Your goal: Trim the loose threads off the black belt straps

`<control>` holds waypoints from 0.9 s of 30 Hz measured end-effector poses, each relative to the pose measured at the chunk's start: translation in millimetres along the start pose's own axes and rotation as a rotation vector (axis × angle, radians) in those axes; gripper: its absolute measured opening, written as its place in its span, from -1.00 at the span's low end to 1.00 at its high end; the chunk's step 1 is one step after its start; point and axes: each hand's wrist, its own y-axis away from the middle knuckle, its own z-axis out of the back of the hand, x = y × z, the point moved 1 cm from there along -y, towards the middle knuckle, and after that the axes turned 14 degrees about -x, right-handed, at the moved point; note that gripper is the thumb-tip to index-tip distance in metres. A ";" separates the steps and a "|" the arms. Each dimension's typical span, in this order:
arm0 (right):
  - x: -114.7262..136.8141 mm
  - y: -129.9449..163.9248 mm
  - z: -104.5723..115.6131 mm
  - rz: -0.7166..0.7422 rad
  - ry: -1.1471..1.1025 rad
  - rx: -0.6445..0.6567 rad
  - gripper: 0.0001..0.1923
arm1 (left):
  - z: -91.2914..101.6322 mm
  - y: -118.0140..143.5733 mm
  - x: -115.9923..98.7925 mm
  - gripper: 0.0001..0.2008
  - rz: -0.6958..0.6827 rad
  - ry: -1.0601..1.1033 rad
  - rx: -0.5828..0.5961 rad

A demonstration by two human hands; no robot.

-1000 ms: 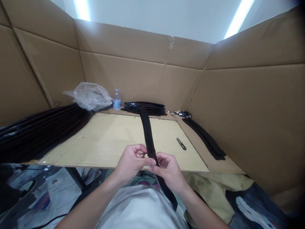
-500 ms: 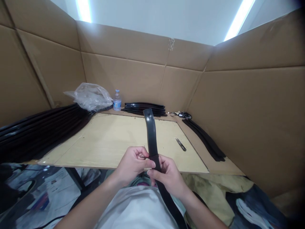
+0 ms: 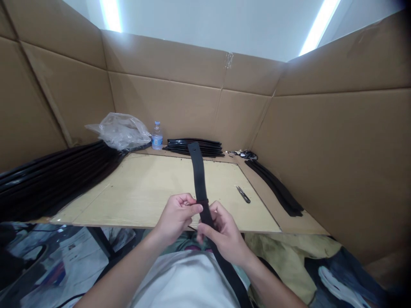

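A long black strap (image 3: pixel 198 175) rises from between my hands, its rounded end pointing away over the pale wooden board (image 3: pixel 144 188). The strap's lower part runs down past my lap. My left hand (image 3: pixel 176 216) pinches the strap's left edge with thumb and fingers at a small band wrapped round it. On the strap just below, my right hand (image 3: pixel 221 233) is closed, fingers wrapped round its right side. Both hands hover above the board's near edge.
Small snips (image 3: pixel 243 194) lie on the board's right part. A big heap of black straps (image 3: pixel 54 177) fills the left side, a smaller stack (image 3: pixel 195 146) sits at the back, and more lie at the right (image 3: pixel 276 188). A plastic bag (image 3: pixel 118 129) and a water bottle (image 3: pixel 156 136) stand at the back. Cardboard walls (image 3: pixel 337 145) surround everything.
The strap's free end swung slightly right then back left. My right hand slid a little lower along the strap while my left hand stayed at the band.
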 end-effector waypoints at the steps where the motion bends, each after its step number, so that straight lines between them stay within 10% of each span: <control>1: -2.5 -1.6 0.3 -0.048 -0.039 0.059 -0.74 | 2.6 -3.1 -1.1 -0.65 -0.004 0.010 -0.010; 15: -17.6 -16.1 4.7 -0.223 -0.207 -0.125 -0.55 | 11.3 -21.0 -0.3 -0.60 -0.075 -0.030 -0.192; 27: -14.5 -13.4 4.3 -0.192 -0.155 -0.082 -0.70 | 10.8 -17.9 2.1 -0.66 -0.032 -0.013 -0.075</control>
